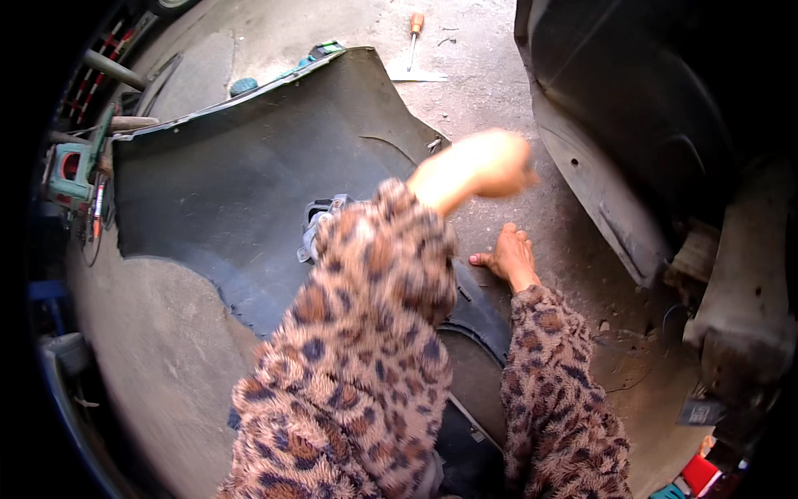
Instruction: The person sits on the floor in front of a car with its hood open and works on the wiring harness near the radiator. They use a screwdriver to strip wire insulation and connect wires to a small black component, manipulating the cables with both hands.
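Panel [249, 166], dark and curved, is lying loose across the frame's left and centre, apart from the vehicle body [573, 145] at upper right; detachment is appearing complete, further work outstanding. Left hand [492, 163] is showing blurred, grip undeterminable; right hand [510, 256] is showing spread, pinching nothing visible.

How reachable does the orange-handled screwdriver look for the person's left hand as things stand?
Probably yes, with a stretch: floor lies between the left hand and the screwdriver, and nothing visible blocks the way.
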The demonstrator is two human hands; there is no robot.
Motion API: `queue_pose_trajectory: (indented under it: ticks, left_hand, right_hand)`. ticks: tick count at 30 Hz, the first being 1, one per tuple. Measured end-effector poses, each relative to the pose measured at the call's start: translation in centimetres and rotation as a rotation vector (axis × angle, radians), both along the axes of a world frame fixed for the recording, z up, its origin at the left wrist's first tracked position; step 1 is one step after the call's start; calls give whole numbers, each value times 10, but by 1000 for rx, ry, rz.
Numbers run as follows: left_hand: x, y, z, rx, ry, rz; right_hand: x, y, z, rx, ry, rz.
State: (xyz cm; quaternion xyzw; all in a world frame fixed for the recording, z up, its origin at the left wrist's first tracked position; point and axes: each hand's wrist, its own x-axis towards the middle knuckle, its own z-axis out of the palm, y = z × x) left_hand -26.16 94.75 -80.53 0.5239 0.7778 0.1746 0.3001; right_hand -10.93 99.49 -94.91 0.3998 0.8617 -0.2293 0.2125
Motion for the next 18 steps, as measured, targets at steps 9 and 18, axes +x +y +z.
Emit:
queue_pose_trajectory:
  ticks: [9, 18]
  left_hand:
    - [-168, 63, -108, -309, 313, 516]
    - [-221, 66, -155, -404, 550, 485]
  right_hand:
    - [-14, 7, 1, -54, -170, -69]
    - [-26, 8, -7, -67, -283, -70]
